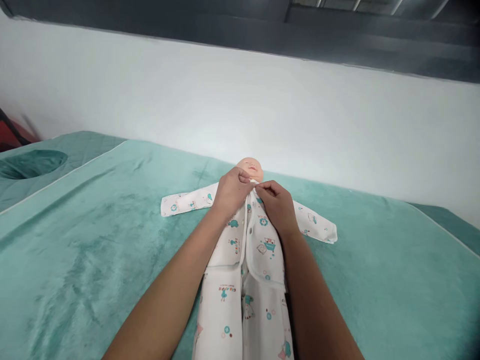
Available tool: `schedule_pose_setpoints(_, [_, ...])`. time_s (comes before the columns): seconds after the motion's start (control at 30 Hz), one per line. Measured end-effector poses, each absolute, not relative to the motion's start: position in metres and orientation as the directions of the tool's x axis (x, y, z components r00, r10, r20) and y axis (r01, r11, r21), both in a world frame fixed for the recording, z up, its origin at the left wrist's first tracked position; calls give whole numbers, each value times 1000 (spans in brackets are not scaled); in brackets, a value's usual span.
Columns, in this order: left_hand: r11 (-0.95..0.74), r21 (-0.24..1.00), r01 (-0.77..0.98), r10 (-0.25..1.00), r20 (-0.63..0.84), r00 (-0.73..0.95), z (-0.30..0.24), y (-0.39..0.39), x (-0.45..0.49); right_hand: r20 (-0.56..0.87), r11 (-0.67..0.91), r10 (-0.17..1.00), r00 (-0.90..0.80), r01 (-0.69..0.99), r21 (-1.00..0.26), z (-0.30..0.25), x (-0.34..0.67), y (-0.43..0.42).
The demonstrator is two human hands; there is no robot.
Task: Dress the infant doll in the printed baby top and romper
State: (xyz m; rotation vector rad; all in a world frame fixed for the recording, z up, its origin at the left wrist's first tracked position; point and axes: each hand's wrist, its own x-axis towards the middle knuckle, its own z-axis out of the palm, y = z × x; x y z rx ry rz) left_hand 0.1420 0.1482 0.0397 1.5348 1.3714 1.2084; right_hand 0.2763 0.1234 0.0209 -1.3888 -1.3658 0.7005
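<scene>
A baby doll lies on its back, dressed in a white jacket printed with small animals, its sleeves spread to both sides. Matching white trousers cover the legs. At the neck, my left hand pinches the left edge of the jacket's front, just under the chin. Close beside it, my right hand grips the right edge of the collar with thumb and finger. Below the hands the two front panels hang apart, and a snap shows on the right one. The fingertips cover the top fastening.
A green plush cover spreads under the doll. At the left, the padded surface has an oval hole. A white wall rises right behind the doll's head, with a dark ledge above it.
</scene>
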Motion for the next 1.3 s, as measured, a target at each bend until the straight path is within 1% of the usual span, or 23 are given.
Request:
schedule_pose_setpoints(0.1, [-152,957,247,988,157,0,40,148,141,243,167,953,179,357,-919,22,276,123])
schedule_pose_setpoints(0.27, [-66,993,95,998,64,20,40,149,140,229,155,957,178,354,-922,24,275,121])
schedule_pose_setpoints(0.37, [-52,997,60,998,51,23,41,148,140,224,150,959,172,361,-920,25,275,121])
schedule_pose_setpoints(0.53, [-67,994,91,998,65,28,43,148,140,215,123,957,194,403,-907,24,276,123])
schedule_pose_setpoints(0.63, [-97,990,105,995,93,44,41,147,141,209,113,956,206,397,-911,24,276,124])
schedule_pose_setpoints(0.8, [-181,952,247,983,171,61,38,150,140,213,118,953,215,387,-914,23,276,124])
schedule_pose_setpoints(0.93, [-251,918,308,968,238,80,36,152,139,214,110,956,203,427,-897,25,275,120])
schedule_pose_setpoints(1.03, [-276,899,341,956,294,-1,34,145,139,221,108,965,139,560,-822,32,271,111])
schedule_pose_setpoints(1.1, [-295,891,345,942,332,-52,31,136,135,225,103,970,91,685,-721,41,265,100])
schedule_pose_setpoints(1.13, [-309,887,343,937,346,-50,29,130,133,224,95,972,73,749,-656,46,261,94])
schedule_pose_setpoints(1.23, [-365,876,315,927,374,32,22,113,120,204,57,978,34,904,-423,57,249,73])
schedule_pose_setpoints(1.27, [-377,877,298,925,375,67,21,109,116,209,54,978,23,933,-355,58,245,67])
schedule_pose_setpoints(1.3, [-382,880,282,924,369,101,20,106,112,223,60,975,12,948,-314,58,243,62])
